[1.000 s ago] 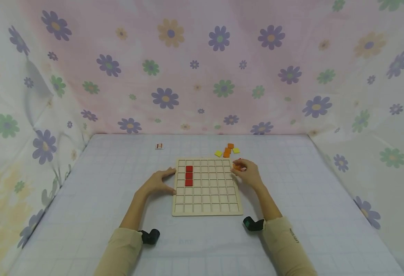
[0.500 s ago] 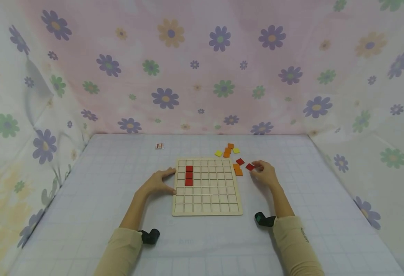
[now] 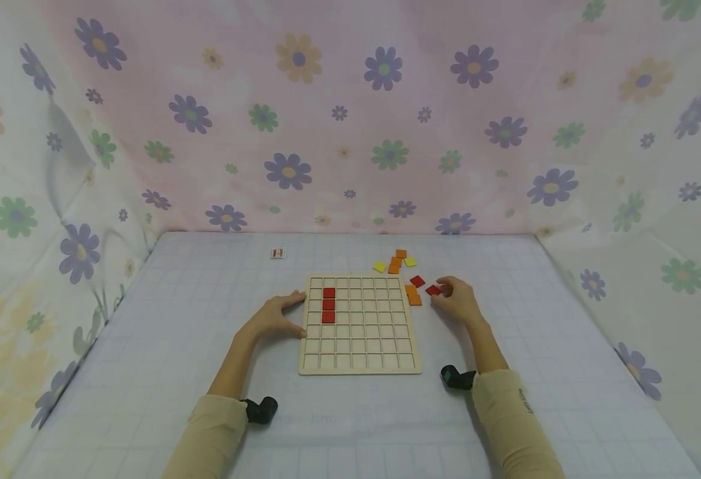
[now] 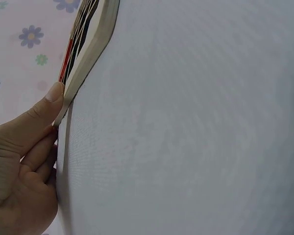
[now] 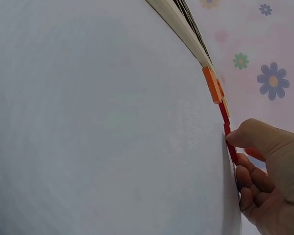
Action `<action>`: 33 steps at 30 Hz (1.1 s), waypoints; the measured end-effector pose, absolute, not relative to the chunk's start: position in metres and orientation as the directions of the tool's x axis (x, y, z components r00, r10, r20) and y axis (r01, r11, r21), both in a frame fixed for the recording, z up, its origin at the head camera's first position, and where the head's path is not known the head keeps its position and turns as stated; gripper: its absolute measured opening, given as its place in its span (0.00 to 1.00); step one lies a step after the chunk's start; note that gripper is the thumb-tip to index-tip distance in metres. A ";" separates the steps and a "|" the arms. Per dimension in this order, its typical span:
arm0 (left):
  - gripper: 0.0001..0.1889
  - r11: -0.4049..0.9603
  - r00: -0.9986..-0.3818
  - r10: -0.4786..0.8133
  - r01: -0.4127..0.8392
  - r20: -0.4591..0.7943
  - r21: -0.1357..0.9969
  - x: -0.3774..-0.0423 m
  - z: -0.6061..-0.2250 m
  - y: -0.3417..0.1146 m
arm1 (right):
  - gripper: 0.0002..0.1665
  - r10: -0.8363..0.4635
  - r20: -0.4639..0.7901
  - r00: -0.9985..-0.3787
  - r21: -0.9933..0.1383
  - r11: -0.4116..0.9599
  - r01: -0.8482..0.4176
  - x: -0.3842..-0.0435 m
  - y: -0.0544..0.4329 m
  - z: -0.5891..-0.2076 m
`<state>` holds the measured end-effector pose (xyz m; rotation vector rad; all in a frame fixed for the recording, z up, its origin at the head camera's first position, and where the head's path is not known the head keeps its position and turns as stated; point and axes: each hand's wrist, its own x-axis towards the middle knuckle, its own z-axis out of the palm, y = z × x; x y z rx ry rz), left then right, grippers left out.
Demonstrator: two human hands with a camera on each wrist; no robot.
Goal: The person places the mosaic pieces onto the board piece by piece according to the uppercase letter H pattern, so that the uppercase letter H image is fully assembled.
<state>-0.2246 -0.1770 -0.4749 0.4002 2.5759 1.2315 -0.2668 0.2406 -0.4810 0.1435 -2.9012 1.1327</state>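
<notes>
In the head view a pale wooden grid board [image 3: 358, 345] lies flat, with three red square tiles [image 3: 328, 305] stacked in one column near its left side. Thumb and index finger of my left hand [image 3: 274, 315] are spread apart and touch the board's left edge; the left wrist view shows the thumb at the rim. Right of the board, my right hand [image 3: 459, 301] pinches a loose red tile [image 3: 432, 290] between thumb and fingers, low at the tabletop. Another red tile [image 3: 418, 281] lies just left of it, beside two orange tiles [image 3: 414, 296] at the board's edge.
Behind the board's right corner lie more orange tiles [image 3: 395, 265] and two yellow tiles, one at the left [image 3: 380, 267]. A small printed card [image 3: 278, 253] rests at the back left. Flower-patterned cloth [image 3: 350, 120] walls the back and sides of the white-covered table [image 3: 207, 293].
My right hand has moved right, from over the orange tiles at the board's edge to the outer red tile, uncovering the tiles there. My left hand has stayed at the board.
</notes>
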 end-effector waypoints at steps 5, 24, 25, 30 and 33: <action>0.47 0.601 -0.927 0.357 0.134 -0.115 0.788 -0.224 -0.475 -0.177 | 0.25 -0.072 0.085 -0.994 -0.723 0.681 -0.112 -0.265 0.239 -0.476; 0.46 0.591 -0.926 0.362 0.139 -0.108 0.795 -0.224 -0.474 -0.176 | 0.18 -0.502 0.240 -0.831 -0.776 0.416 -0.475 -0.250 0.107 -0.468; 0.46 0.591 -0.925 0.363 0.138 -0.109 0.794 -0.224 -0.474 -0.176 | 0.18 -0.526 0.237 -0.817 -0.769 0.413 -0.488 -0.249 0.101 -0.468; 0.45 0.589 -0.925 0.363 0.135 -0.112 0.797 -0.225 -0.473 -0.176 | 0.17 -0.620 0.214 -0.755 -0.754 0.386 -0.531 -0.245 0.075 -0.472; 0.46 0.588 -0.925 0.364 0.136 -0.111 0.798 -0.225 -0.473 -0.177 | 0.17 -0.648 0.192 -0.737 -0.743 0.395 -0.540 -0.243 0.063 -0.473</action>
